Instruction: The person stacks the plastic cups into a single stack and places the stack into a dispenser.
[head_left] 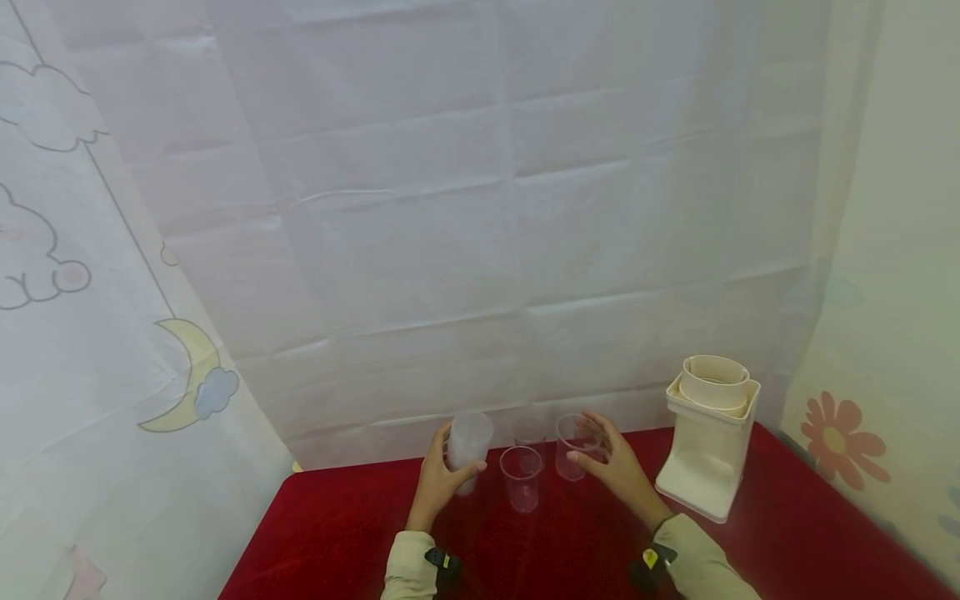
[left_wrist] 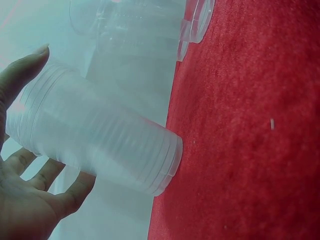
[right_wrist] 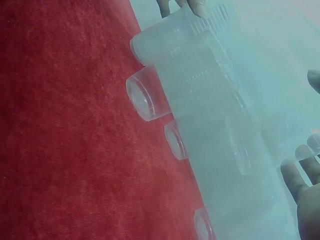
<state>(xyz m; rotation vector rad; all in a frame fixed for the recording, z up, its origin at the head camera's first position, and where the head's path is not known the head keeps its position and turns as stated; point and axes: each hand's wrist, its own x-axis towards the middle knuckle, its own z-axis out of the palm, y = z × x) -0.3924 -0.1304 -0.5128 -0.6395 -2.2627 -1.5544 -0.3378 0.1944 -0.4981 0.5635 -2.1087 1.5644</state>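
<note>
Deep red cloth (head_left: pixel 337 542) with a short, fuzzy-looking nap covers the table, and in the left wrist view a small pale fleck (left_wrist: pixel 272 124) lies on it. Behind hangs a white sheet (head_left: pixel 405 258) with a grid of fold creases; the left hanging (head_left: pixel 82 400) carries line-drawn clouds and a yellow moon (head_left: pixel 201 342) with a blue cloud, the right one (head_left: pixel 900 275) an orange-red flower (head_left: pixel 834 439). A cream stand (head_left: pixel 708 450) with a round collar (head_left: pixel 715 392) on top sits near the table's right side. The plastic cups are towards the back of the table, near its middle. At the left of the group is a nested stack of cups (head_left: pixel 467 437), its many layers turning it milky and its rims packed into close ridges; the left hand (head_left: pixel 433 483) has hold of it, thumb across the rims and separated fingers bent round beneath. The others are thin and almost colourless, mouths up — a front cup (head_left: pixel 523 493), a back cup (head_left: pixel 531 430) partly behind it, and a right cup (head_left: pixel 570 463) just beside them. The right hand (head_left: pixel 626 475) curves about the right cup, thumb and fingers well apart — whether it grips or merely surrounds the cup, I cannot tell. Both wrists show pale beige sleeves (head_left: pixel 410 562).
</note>
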